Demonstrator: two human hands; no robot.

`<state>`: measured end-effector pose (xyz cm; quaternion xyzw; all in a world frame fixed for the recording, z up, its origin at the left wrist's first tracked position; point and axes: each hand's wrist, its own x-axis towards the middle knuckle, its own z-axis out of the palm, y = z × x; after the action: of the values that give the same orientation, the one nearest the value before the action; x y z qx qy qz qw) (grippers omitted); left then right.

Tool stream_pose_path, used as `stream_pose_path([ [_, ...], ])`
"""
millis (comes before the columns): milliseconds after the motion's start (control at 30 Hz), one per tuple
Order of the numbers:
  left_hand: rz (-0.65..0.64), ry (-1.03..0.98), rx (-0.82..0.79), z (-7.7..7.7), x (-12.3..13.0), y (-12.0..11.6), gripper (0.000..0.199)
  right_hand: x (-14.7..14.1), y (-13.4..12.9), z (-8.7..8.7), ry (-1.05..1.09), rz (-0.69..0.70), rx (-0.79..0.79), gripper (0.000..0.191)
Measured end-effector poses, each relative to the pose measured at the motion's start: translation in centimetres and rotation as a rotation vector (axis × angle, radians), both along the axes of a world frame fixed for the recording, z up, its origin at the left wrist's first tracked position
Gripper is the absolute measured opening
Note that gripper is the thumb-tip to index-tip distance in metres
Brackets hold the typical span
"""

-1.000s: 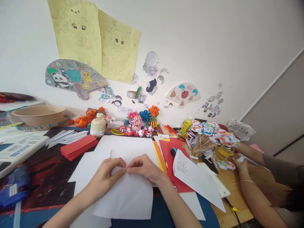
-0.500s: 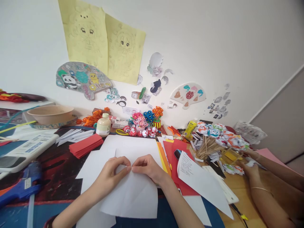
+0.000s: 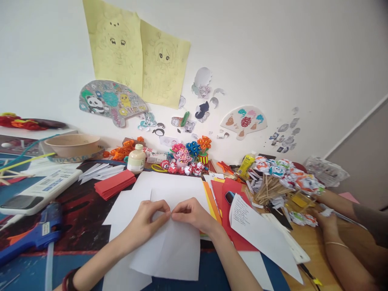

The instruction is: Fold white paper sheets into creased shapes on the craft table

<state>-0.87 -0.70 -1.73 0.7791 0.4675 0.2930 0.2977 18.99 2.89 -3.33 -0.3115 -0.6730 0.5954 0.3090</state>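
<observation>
The left hand [image 3: 150, 213] and right hand [image 3: 194, 215] each pinch a white sheet [image 3: 177, 248] between thumb and fingertips, tips nearly meeting; the sheet sits over other white papers [image 3: 123, 208] on the desk [image 3: 211, 268], left of red paper [image 3: 239, 243]

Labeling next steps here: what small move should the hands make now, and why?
Probably ease the left hand and right hand slightly apart to draw the white sheet taut: both appear to pinch it with fingertips close together, while its lower part spreads loose toward the wearer with a faint crease.
</observation>
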Motion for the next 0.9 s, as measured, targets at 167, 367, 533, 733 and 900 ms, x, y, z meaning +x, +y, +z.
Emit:
stream_pose_path([
  [167, -0.042, 0.054, 0.009, -0.07, -0.09, -0.19, 0.026, -0.22, -0.07, -0.36, -0.015, 0.018, 0.002, 0.02],
  [367, -0.003, -0.024, 0.051, -0.48, 0.03, -0.64, 0.024, -0.58, -0.46, -0.34, 0.059, -0.021, -0.041, 0.019],
  [533, 0.013, -0.061, 0.095, -0.44, 0.23, -0.79, 0.026, -0.75, -0.63, -0.15, 0.085, -0.047, -0.069, 0.019],
  [733, 0.015, -0.074, 0.125, -0.46, 0.26, -0.56, 0.028, -0.78, -0.61, -0.11, 0.1, -0.06, -0.075, 0.018],
  [900, 0.03, -0.082, 0.155, -0.5, 0.3, -0.54, 0.027, -0.83, -0.61, -0.33, 0.124, -0.063, -0.08, 0.019],
])
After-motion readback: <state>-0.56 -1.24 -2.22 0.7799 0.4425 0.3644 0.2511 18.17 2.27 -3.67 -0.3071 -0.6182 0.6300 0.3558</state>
